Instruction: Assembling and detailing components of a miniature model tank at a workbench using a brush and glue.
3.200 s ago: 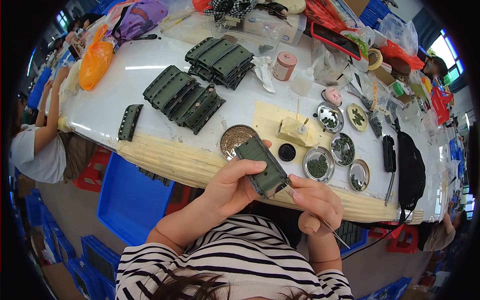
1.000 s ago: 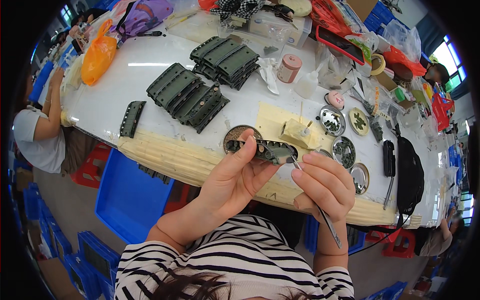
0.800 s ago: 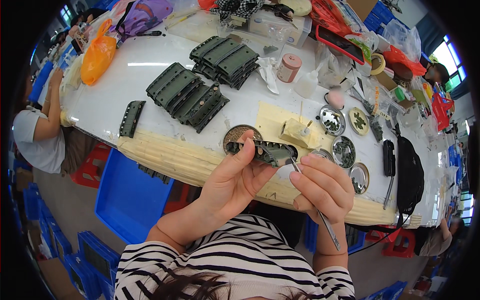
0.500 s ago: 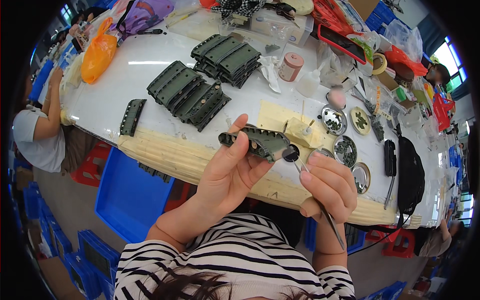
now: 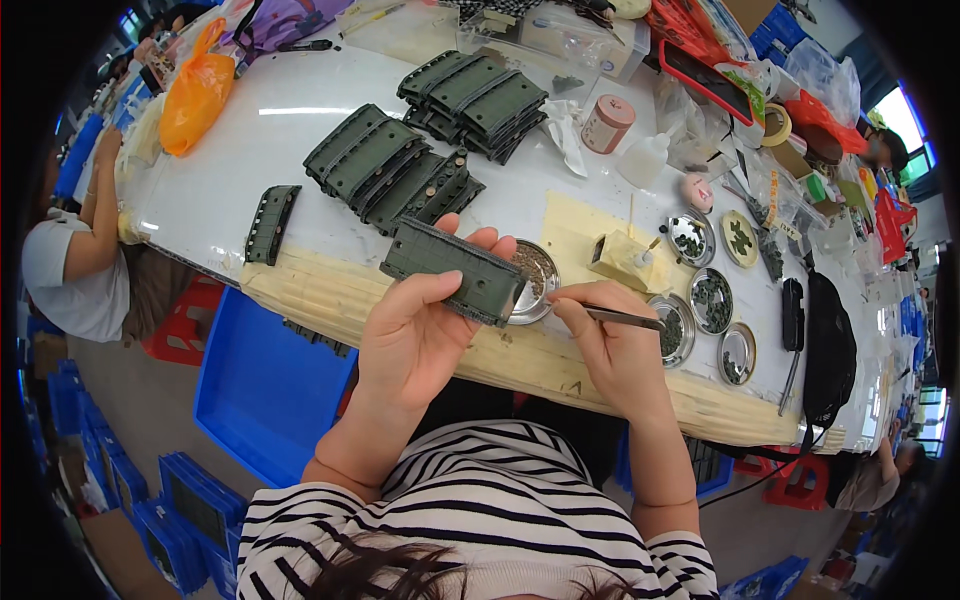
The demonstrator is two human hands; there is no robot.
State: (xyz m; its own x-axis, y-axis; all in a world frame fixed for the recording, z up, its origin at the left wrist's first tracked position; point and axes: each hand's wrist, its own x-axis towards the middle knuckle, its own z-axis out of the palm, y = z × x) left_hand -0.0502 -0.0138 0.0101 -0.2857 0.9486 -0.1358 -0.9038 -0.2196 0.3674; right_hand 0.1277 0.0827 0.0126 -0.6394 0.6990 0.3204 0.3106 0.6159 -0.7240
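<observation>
My left hand [image 5: 415, 335] holds a dark green ribbed plastic piece [image 5: 455, 270], its broad flat face turned up and the thumb pressed on its near edge. To the right, my right hand [image 5: 620, 350] pinches a pair of metal tweezers [image 5: 628, 318], which lie nearly level. My right fingertips and the tweezers' tip are at the rim of a round metal dish [image 5: 530, 316] of small brownish bits. Part of that dish is hidden behind the green piece. Beyond my left hand lie stacked green pieces of the same kind [image 5: 365, 155], with another stack [image 5: 475, 95] behind.
Several round dishes of small green parts, one a metal dish [image 5: 711, 300], stand at right. A yellow block [image 5: 625, 258] with thin sticks stands beyond my right hand. A single green piece [image 5: 272, 225] lies at left. A blue tray [image 5: 260, 390] is below the table edge; a black pouch [image 5: 830, 345] lies far right.
My left hand has turned the green piece flat face up and moved left. My right hand has left its end, swinging the tweezers level by the dish. A black disc at that end no longer shows.
</observation>
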